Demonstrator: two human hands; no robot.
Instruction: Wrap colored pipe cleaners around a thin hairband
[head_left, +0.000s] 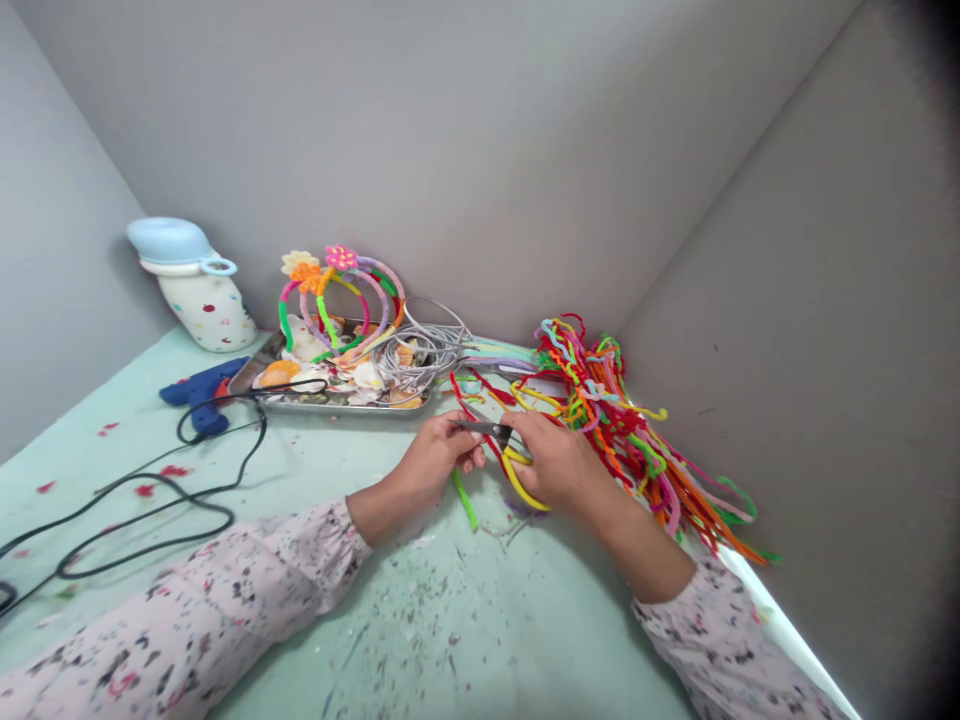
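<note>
Yellow pipe cleaner (pixel 525 492), fuzzy, bent in a loop, right hand (pixel 555 465) closed around it, left hand (pixel 439 455) pinching dark metal tool (pixel 491 431), both forearms low over table (pixel 315 480).

Tray (pixel 330 405) at the tabletop's (pixel 315 490) back edge; glue gun (pixel 196 392) left of it, jug (pixel 202 300) behind that; pipe cleaners (pixel 626 425) in the back-right corner
</note>
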